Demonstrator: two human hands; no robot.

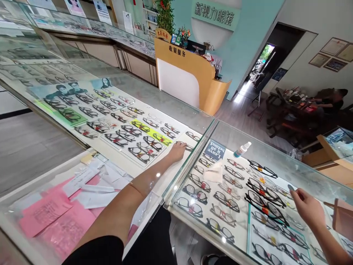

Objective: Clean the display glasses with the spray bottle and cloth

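My left hand (178,151) reaches into the left display case at its right end. Its fingers are closed on a pair of eyeglasses (189,148), partly hidden by the hand. Another dark-framed pair (193,136) lies just beyond. Over the right counter, my right hand (307,206) pinches a small, round, greyish disc (291,188) that looks like a lens. To the left of this hand, several black eyeglasses (266,191) with orange tags appear to rest on the glass top. A white cloth (213,172) and a small spray bottle (242,149) are also on that counter.
Rows of eyeglasses (143,149) fill the left case (118,156). Pink and white paper packets (52,209) lie at the lower left. A brown case (343,218) sits at the far right. Beyond stand a cashier desk (179,79) and a seated person (333,101).
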